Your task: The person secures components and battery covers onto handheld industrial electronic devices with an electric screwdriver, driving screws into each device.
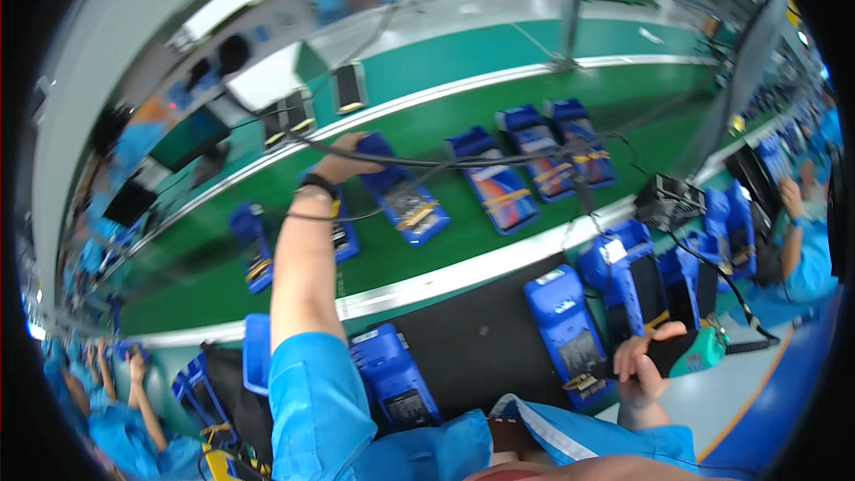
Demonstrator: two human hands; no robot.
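Note:
My left arm stretches over the green conveyor belt [356, 267], with a dark band on the wrist. My left hand [343, 163] closes on the upper end of a blue handheld terminal [405, 200] lying on the belt; its fingertips are partly blurred. At the lower right, my right hand [643, 363] is wrapped round a green and black electric screwdriver [699, 352] with a coiled cord. Near its tip, a blue terminal [570, 334] lies on the black work mat [481, 338]. A second blue terminal [396, 374] rests on the mat's left side, beside my left sleeve.
More blue terminals [494, 183] with yellow bands lie along the belt. Dark cables [427, 161] hang across the view above it. Blue housings [637, 276] and a black boxy device [668, 203] crowd the right. Co-workers in blue [806, 240] sit on both sides.

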